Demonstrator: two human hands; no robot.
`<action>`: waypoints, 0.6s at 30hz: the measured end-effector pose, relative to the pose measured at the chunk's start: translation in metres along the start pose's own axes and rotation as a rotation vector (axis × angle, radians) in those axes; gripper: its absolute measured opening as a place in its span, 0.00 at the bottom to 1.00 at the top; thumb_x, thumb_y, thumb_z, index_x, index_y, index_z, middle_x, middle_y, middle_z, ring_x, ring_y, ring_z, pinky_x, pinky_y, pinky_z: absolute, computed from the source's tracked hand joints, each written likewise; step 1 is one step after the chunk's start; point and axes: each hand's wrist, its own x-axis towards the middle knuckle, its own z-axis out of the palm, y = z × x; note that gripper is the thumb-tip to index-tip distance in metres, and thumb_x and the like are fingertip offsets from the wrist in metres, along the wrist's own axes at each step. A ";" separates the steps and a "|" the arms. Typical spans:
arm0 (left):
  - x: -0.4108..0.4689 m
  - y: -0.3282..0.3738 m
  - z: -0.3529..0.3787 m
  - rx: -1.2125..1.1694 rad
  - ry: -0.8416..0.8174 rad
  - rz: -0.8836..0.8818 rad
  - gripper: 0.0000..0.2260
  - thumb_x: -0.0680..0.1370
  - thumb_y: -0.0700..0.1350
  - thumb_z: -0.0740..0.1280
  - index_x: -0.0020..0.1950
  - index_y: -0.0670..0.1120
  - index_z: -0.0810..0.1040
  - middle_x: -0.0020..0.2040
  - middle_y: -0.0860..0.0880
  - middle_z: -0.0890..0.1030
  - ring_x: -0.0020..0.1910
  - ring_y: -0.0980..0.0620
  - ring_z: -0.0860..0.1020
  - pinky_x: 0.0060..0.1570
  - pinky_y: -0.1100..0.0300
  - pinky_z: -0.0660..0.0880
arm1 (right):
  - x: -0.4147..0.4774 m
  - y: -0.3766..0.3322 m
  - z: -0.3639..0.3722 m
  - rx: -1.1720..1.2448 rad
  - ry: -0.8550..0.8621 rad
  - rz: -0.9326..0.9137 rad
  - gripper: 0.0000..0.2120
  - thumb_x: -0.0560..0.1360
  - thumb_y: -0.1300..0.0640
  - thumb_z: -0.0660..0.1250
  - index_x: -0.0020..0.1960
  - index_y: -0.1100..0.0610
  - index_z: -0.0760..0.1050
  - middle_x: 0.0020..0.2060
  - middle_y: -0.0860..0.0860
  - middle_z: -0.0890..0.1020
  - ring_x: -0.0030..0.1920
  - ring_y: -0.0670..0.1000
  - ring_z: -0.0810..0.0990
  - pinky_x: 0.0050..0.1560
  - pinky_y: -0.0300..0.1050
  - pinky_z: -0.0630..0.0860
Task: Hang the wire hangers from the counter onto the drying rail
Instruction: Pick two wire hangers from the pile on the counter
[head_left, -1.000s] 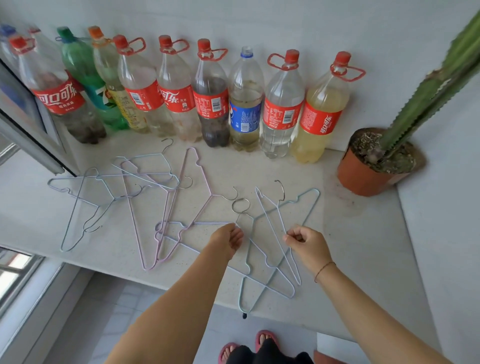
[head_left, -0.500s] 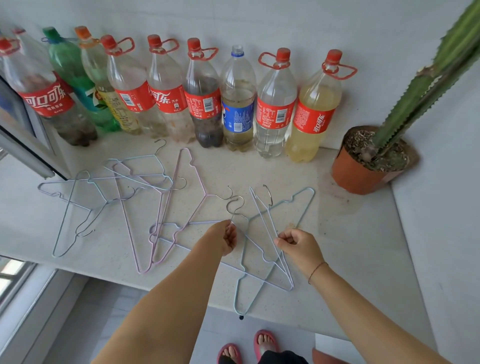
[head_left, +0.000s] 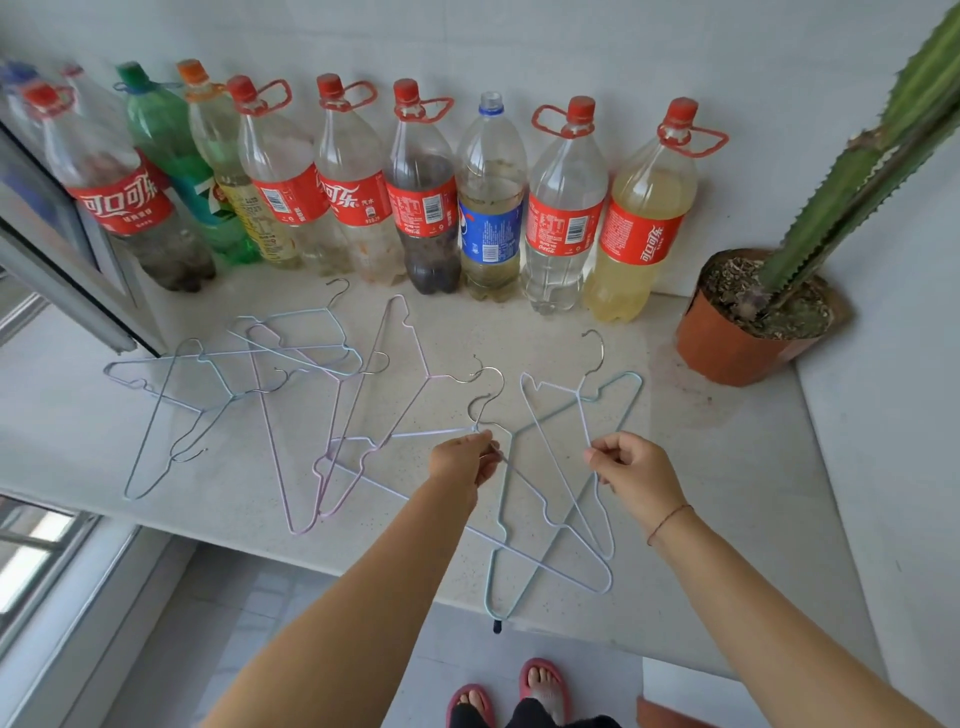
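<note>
Several wire hangers lie overlapping on the white counter (head_left: 727, 467). A grey-blue cluster (head_left: 171, 405) is at the left, pink ones (head_left: 311, 467) in the middle, and a light teal one (head_left: 524, 571) reaches over the front edge. My left hand (head_left: 464, 460) pinches the neck of a lilac hanger (head_left: 405, 434) just below its hook. My right hand (head_left: 634, 467) pinches a wire of a pale hanger (head_left: 584, 421) that crosses the teal one. Both hangers rest on the counter. The drying rail is out of view.
A row of plastic bottles (head_left: 488, 208) lines the back wall. A tall cactus in a terracotta pot (head_left: 727, 348) stands at the back right, beside a side wall. A window frame (head_left: 62, 291) juts in at the left. My sandalled feet (head_left: 540, 691) stand below the counter's front edge.
Both hands stay pinched on the same hangers and have hardly moved. Only the view has shifted a little.
</note>
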 end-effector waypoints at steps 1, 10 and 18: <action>-0.006 0.002 -0.001 0.000 -0.003 0.030 0.07 0.75 0.38 0.68 0.38 0.39 0.76 0.35 0.44 0.79 0.28 0.53 0.77 0.25 0.67 0.75 | 0.001 -0.003 -0.002 0.003 0.001 -0.006 0.03 0.72 0.62 0.69 0.41 0.57 0.76 0.30 0.50 0.77 0.30 0.46 0.73 0.29 0.28 0.69; -0.052 0.025 -0.016 -0.056 -0.066 0.128 0.09 0.76 0.36 0.66 0.35 0.40 0.76 0.30 0.46 0.78 0.23 0.56 0.76 0.23 0.69 0.70 | 0.000 -0.021 0.006 0.039 0.024 -0.063 0.05 0.72 0.63 0.69 0.38 0.56 0.76 0.29 0.52 0.77 0.27 0.47 0.72 0.30 0.35 0.70; -0.086 0.056 -0.024 0.019 -0.240 0.254 0.07 0.77 0.37 0.64 0.40 0.40 0.77 0.34 0.46 0.78 0.32 0.53 0.75 0.32 0.67 0.73 | -0.012 -0.032 0.025 0.097 0.017 -0.063 0.05 0.72 0.63 0.69 0.38 0.59 0.76 0.26 0.52 0.75 0.22 0.43 0.69 0.26 0.33 0.68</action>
